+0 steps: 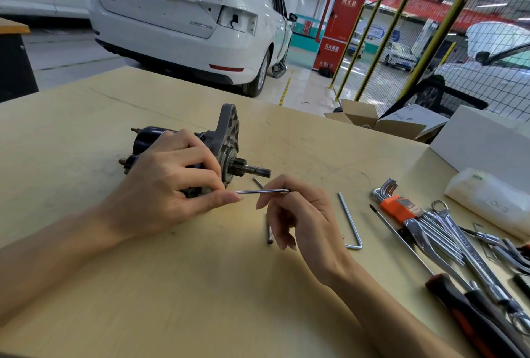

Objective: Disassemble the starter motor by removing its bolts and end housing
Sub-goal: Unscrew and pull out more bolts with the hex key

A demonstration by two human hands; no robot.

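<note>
- Gripping the dark cylindrical starter motor (183, 154) with our left hand (169, 185), fingers curled over its body, we judge this keeps it from rolling on the pale wooden bench (200, 286).
- Our right hand (298, 214) pinches a long thin steel through-bolt (262, 191) at its outer end; its other end meets the motor beneath the left fingers, apparently for withdrawal.
- The motor lies on its side, grey cast end housing (228, 131) still on, toothed pinion shaft (252, 170) pointing toward the right hand.
- A loose L-shaped steel hex key (348, 220) lies just right.

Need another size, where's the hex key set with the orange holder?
In the head view, the hex key set lies on the table's right side, right of the loose L-shaped key.
</note>
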